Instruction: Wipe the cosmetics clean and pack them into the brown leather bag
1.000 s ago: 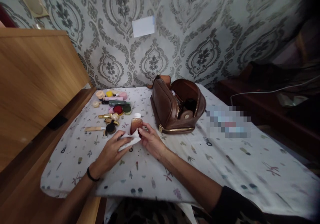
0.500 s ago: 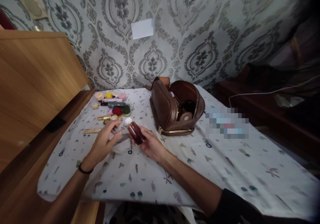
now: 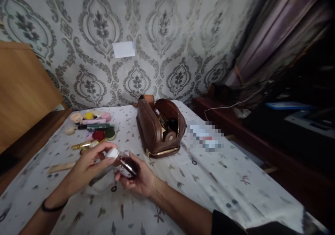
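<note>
A small clear bottle of dark red-brown liquid is tilted above the cloth, its white cap pointing up and left. My right hand is closed around the bottle's body. At the other end, my left hand, with a black band on its wrist, has its thumb and fingers closed about the white cap. Just beyond my left hand lie a gold tube, a red round container and a green round container. Part of a flat, pale wooden-looking strip shows beside that hand.
An open brown leather bag with dark items inside stands beyond my right hand. More cosmetics, including a dark green tube, lie at the back left. A pixelated item is right of the bag. A wooden cabinet borders the left.
My left hand has moved from beside the bottle onto its white cap. My right hand still holds the bottle. The view has turned to the right.
</note>
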Demonstrator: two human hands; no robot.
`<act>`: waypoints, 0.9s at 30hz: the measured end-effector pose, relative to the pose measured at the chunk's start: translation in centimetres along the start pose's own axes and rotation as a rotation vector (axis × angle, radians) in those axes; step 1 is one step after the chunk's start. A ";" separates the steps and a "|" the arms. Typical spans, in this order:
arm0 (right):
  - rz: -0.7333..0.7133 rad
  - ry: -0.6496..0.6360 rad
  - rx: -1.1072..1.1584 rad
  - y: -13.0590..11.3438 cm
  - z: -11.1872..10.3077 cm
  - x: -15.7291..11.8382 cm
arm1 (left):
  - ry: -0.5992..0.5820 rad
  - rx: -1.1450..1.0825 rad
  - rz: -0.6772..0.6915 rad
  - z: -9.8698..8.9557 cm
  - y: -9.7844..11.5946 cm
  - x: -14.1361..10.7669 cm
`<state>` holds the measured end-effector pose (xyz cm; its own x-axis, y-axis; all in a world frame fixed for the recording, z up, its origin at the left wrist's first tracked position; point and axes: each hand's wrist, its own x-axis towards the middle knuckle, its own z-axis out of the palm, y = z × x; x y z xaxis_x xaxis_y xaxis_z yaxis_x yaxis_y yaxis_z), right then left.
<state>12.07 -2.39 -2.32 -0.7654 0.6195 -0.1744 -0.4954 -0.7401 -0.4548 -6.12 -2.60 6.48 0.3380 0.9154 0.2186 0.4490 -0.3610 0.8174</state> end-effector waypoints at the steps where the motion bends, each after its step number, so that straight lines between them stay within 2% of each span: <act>1: -0.001 0.003 -0.023 -0.1 0.1 -0.1 | -0.003 0.036 0.010 -0.1 0.3 0.3; 4: -0.031 0.004 -0.137 -0.7 0.4 -0.7 | -0.031 0.147 0.022 -0.2 1.8 1.3; 8: -0.300 0.112 -0.423 -2.6 1.5 -3.5 | -0.091 0.227 0.031 0.2 4.1 2.9; 11: -0.479 0.296 -0.865 -5.2 2.6 -7.2 | -0.101 0.226 0.070 0.7 5.2 4.3; 13: -0.686 0.450 -1.238 -7.3 3.1 -9.6 | -0.098 0.225 0.110 1.0 5.9 5.4; 16: -0.859 0.546 -1.773 -10.2 2.8 -12.0 | -0.079 0.227 0.148 1.5 7.1 7.5; 19: -0.770 0.675 -2.158 -12.2 1.7 -12.8 | -0.052 0.216 0.188 2.0 8.6 9.7; 21: -0.661 0.701 -2.308 -12.8 1.1 -13.0 | -0.010 0.200 0.212 2.5 9.5 11.2; 24: -0.593 0.670 -2.396 -12.7 0.5 -13.3 | 0.047 0.200 0.246 3.3 10.5 13.3; 27: -0.673 0.653 -2.392 -12.0 0.1 -13.9 | 0.055 0.285 0.285 4.5 11.1 15.1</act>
<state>28.63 -2.11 5.63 -0.4192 0.8136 0.4030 0.8398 0.5161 -0.1684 7.65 6.39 16.41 0.4411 0.7768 0.4493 0.5577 -0.6296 0.5409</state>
